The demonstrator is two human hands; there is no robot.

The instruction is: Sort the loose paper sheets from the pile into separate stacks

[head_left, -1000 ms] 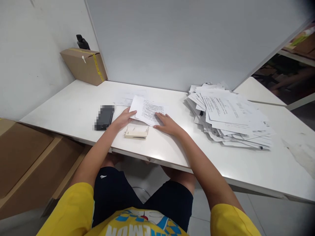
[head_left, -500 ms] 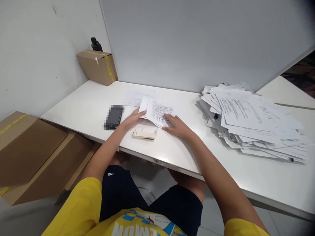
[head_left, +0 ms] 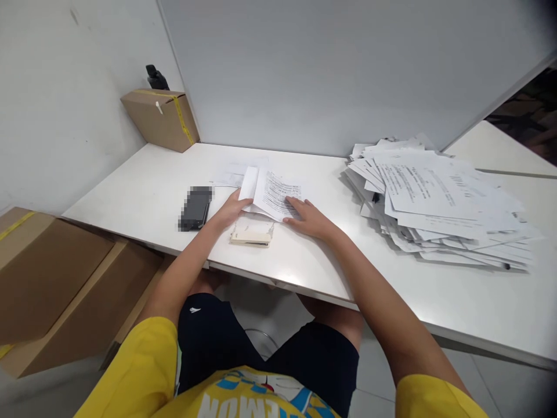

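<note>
Printed sheets of paper [head_left: 278, 194] lie on the white desk in front of me, with the left part raised and bent over. My left hand [head_left: 232, 208] grips their left edge, thumb on top and the other fingers partly hidden beneath. My right hand [head_left: 308, 218] rests flat on the right side of the print, fingers apart. Just below the sheets sits a small cream-coloured, flat, oblong object [head_left: 251, 238], whose kind I cannot make out. More paper [head_left: 221, 174] lies flat behind them.
A dark, pixelated device [head_left: 195, 208] lies left of my left hand. A large, untidy pile of printed papers [head_left: 426, 191] covers the right of the desk [head_left: 322, 261]. One cardboard box [head_left: 152, 119] stands in the back left corner; larger cardboard boxes [head_left: 52, 278] sit beside the desk.
The left part of the sheets is raised and bent over a little more, with my left hand still on that edge. My right hand stays flat on the print. The view has shifted slightly.
</note>
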